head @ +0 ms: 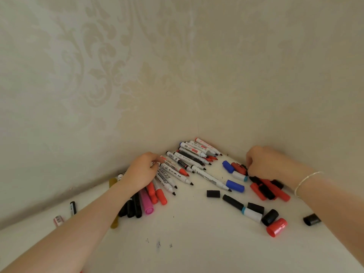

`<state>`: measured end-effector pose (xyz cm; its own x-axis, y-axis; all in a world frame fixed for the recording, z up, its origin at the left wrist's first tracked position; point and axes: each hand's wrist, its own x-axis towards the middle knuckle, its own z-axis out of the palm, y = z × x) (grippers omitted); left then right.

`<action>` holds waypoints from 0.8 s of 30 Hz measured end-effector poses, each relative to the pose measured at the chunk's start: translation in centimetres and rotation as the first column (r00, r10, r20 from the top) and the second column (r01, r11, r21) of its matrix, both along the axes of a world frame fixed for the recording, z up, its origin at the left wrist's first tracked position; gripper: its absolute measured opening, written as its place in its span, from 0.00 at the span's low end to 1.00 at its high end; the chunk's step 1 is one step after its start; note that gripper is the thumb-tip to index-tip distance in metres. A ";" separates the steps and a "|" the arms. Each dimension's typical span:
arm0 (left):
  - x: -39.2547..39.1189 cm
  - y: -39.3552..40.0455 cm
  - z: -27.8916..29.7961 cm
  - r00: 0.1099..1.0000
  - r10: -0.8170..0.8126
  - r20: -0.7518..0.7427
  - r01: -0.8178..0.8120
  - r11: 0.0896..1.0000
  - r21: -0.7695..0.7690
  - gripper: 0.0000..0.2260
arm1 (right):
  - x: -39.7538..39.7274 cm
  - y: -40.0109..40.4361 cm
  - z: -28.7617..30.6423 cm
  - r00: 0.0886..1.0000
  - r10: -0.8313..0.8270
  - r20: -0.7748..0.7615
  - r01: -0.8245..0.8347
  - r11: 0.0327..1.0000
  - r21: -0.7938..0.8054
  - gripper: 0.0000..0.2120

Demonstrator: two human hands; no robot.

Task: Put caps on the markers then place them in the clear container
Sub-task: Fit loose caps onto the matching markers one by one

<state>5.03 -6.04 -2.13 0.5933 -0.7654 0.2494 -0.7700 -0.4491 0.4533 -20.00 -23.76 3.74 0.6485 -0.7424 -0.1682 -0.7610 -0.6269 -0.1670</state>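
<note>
Left hand (142, 172) rests on uncapped markers (177, 170), fingertips pinching one. Right hand (264, 163) curls into loose caps (239, 171); its grip can't be told.

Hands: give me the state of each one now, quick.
Left hand: fingers curled on an uncapped marker in the pile.
Right hand: fingers curled down at the loose caps; a grip cannot be told.

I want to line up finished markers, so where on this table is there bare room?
The widest bare patch is the near table, in front of the capped markers and loose caps. A narrow bare lane runs between those two groups. The far corner is crowded with uncapped markers.
</note>
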 end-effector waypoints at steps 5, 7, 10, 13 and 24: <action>-0.7 -1.4 -0.1 0.998 -0.061 0.023 0.061 0.998 0.006 0.12 | -0.4 0.3 0.1 0.986 0.040 -0.162 -0.017 0.990 0.139 0.07; -0.8 -2.0 -0.1 0.995 -0.083 0.054 0.081 0.996 0.040 0.12 | -0.2 0.4 -0.7 0.985 0.038 -0.169 -0.007 0.984 0.180 0.07; -0.8 -2.5 -0.1 0.989 -0.119 0.088 0.106 0.985 0.133 0.13 | 0.2 0.7 -1.7 0.980 0.059 -0.192 -0.042 0.995 0.087 0.10; -0.8 -3.0 0.2 0.980 -0.143 0.140 0.114 0.974 0.198 0.12 | 0.6 0.8 -2.1 0.979 0.084 -0.184 -0.084 0.996 0.005 0.10; -1.2 -5.0 3.1 0.867 -0.353 0.351 0.130 0.841 0.526 0.11 | 1.9 0.8 -1.4 0.871 -0.109 0.480 -0.027 0.963 0.268 0.12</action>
